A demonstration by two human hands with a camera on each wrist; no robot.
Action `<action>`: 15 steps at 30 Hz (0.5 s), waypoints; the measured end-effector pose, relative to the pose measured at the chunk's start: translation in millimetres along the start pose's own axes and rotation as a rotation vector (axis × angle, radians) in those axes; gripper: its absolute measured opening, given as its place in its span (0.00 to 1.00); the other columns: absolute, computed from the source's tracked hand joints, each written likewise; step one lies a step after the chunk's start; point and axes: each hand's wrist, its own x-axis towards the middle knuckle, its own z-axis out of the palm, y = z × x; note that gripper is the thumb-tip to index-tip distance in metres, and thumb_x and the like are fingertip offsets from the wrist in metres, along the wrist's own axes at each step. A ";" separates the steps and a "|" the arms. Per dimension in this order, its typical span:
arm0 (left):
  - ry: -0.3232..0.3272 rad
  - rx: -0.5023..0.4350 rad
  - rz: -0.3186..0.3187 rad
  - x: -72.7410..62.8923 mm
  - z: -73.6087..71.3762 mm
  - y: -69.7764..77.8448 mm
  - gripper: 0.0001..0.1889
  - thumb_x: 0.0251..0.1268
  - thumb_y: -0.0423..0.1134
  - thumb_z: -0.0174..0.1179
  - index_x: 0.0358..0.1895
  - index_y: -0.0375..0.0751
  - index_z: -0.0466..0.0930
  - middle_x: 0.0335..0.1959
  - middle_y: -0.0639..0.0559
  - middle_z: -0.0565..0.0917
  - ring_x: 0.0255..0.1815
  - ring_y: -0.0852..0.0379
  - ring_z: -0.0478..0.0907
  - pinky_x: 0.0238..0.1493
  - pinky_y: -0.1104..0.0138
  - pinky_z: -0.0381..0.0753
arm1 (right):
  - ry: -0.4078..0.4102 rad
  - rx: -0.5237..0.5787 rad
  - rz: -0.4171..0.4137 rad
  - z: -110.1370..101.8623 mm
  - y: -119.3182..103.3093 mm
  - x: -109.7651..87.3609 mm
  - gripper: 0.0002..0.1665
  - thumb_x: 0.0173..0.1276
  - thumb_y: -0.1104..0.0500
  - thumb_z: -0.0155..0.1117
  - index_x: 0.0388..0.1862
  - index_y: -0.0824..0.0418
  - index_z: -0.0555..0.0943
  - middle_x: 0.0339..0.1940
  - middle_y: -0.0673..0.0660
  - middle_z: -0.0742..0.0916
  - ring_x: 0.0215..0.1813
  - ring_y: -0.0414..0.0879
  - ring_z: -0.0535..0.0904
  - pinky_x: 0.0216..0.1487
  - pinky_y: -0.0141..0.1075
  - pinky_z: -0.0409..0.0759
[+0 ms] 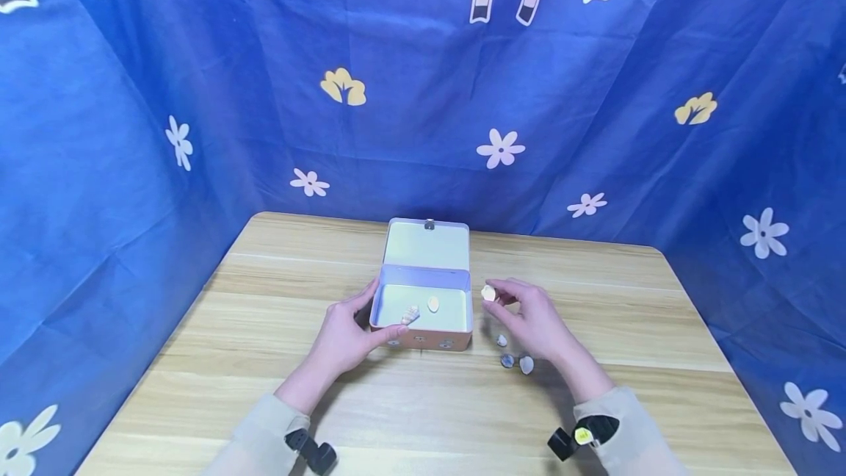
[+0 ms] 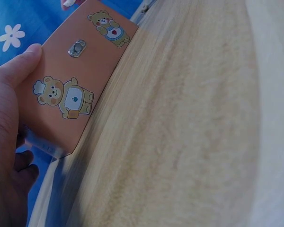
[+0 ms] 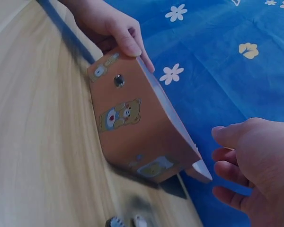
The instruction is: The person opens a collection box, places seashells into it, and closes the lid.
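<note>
An orange tin box (image 1: 446,340) printed with bears stands on the table with its hinged lid (image 1: 426,244) raised at the back. Inside lie a spiral seashell (image 1: 410,314) and a small pale shell (image 1: 432,304). My left hand (image 1: 345,330) grips the box at its front left corner, thumb over the front rim, fingers along the left side. Just right of the box, my right hand (image 1: 532,314) pinches a small whitish seashell (image 1: 488,293) between thumb and fingertips. In the right wrist view that shell is mostly hidden behind the fingers.
Several small shells lie on the wooden table (image 1: 251,329) below my right hand: a white one (image 1: 501,341), a dark bluish one (image 1: 507,361) and a pale one (image 1: 526,364). A blue flowered curtain (image 1: 410,131) hangs round the table's back and sides.
</note>
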 end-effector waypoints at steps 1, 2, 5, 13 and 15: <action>0.000 0.002 -0.002 0.0 -0.1 -0.3 0.59 0.44 0.70 0.81 0.79 0.41 0.70 0.71 0.40 0.76 0.72 0.40 0.73 0.75 0.47 0.69 | -0.003 0.006 0.001 0.6 -1.8 1.3 0.23 0.74 0.56 0.73 0.63 0.65 0.85 0.45 0.47 0.90 0.46 0.42 0.86 0.52 0.50 0.88; -0.001 0.001 -0.004 0.0 -0.2 -0.2 0.59 0.44 0.70 0.81 0.79 0.42 0.70 0.71 0.40 0.76 0.72 0.40 0.74 0.75 0.47 0.69 | -0.005 0.013 -0.002 1.3 -3.8 2.9 0.23 0.75 0.57 0.73 0.64 0.65 0.85 0.45 0.48 0.90 0.46 0.43 0.86 0.51 0.50 0.88; 0.001 0.003 -0.001 0.0 -0.3 -0.6 0.59 0.44 0.70 0.80 0.79 0.42 0.70 0.71 0.40 0.76 0.72 0.40 0.74 0.75 0.47 0.70 | -0.017 0.040 -0.001 4.0 -9.6 7.4 0.22 0.76 0.57 0.72 0.63 0.65 0.85 0.46 0.49 0.90 0.47 0.43 0.86 0.49 0.48 0.88; 0.002 -0.009 0.006 0.0 0.0 -1.0 0.59 0.44 0.70 0.80 0.79 0.42 0.70 0.71 0.42 0.76 0.72 0.40 0.73 0.74 0.46 0.70 | -0.044 0.088 -0.038 14.0 -20.4 19.0 0.22 0.75 0.56 0.72 0.65 0.63 0.85 0.47 0.49 0.90 0.47 0.42 0.86 0.48 0.45 0.88; 0.001 -0.010 0.005 0.1 0.1 -1.2 0.59 0.44 0.70 0.80 0.79 0.43 0.70 0.71 0.43 0.76 0.72 0.40 0.73 0.74 0.46 0.70 | -0.051 0.104 -0.055 17.1 -22.3 21.8 0.23 0.75 0.57 0.72 0.65 0.64 0.85 0.48 0.49 0.90 0.47 0.42 0.86 0.49 0.49 0.88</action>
